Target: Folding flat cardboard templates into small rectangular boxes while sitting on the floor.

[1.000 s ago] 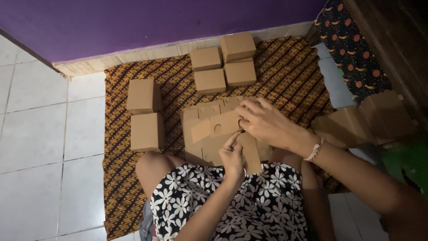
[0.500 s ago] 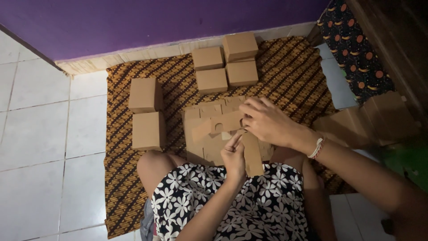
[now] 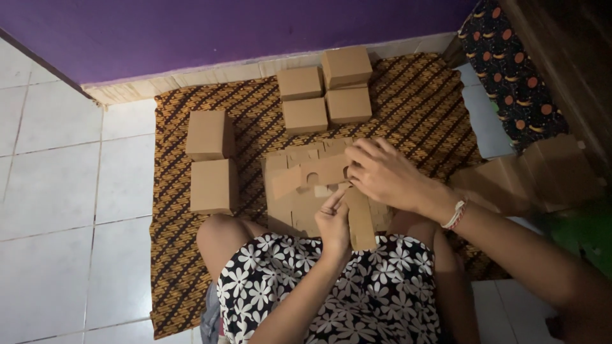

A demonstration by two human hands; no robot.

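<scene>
A person sits on a patterned mat (image 3: pixel 408 95) spread on a white tiled floor (image 3: pixel 64 191), working a flat cardboard box blank (image 3: pixel 306 185) that lies on the mat just ahead of the knees, near the middle of its near edge. The right hand (image 3: pixel 382 172) rests on the blank's upper right part, its grip closed on a flap there with fingers curled over the board. The left hand (image 3: pixel 333 220) comes up from below, its grip pinched together on a narrow flap (image 3: pixel 360 220) that stands up from the blank's near side.

The blank looks light and thin, stiff along its panels but ready to bend at the scored lines; it would likely crease or tear if forced off a score, so the flap edges close to the folds seem the safest places to hold. Its surface is dull and dry, not slippery.

Two folded boxes (image 3: pixel 211 159) stand one behind the other near the mat's left edge, and a cluster of four boxes (image 3: pixel 325 89) sits at the far edge by the purple wall (image 3: pixel 255 32). A pile of more cardboard pieces (image 3: pixel 535 172) lies off the right edge. Bare mat remains between the blank and the finished boxes, and more to the far right, though the knees crowd the near side.
</scene>
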